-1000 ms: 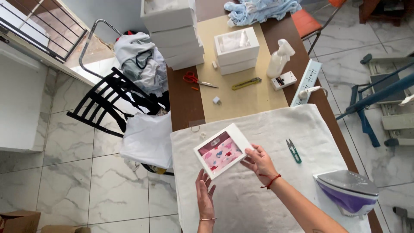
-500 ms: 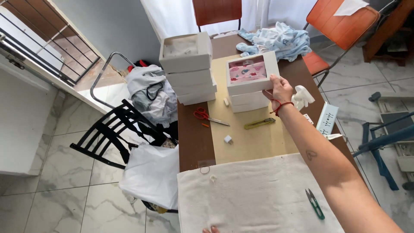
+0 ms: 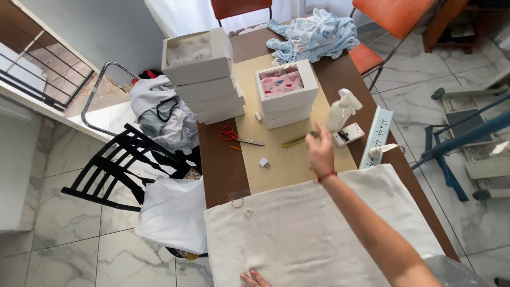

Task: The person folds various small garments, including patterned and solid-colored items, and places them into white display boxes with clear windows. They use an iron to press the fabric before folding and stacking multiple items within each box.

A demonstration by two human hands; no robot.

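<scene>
Fingers (image 3: 317, 139) of the right hand (image 3: 321, 153) are being held loosely spread, empty, above the surface (image 3: 220, 159), near the yellow-green tool (image 3: 295, 140). Left hand (image 3: 254, 278) fingertips are being rested on the white towel (image 3: 313, 234). The windowed white box (image 3: 286, 87) is sitting stacked beyond; a slow, level reach would likely be best.

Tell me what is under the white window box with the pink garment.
The window box tops a short stack: two more white boxes show beneath it, resting on the tan mat. Their contents are hidden, as is the mat beneath them.
</scene>
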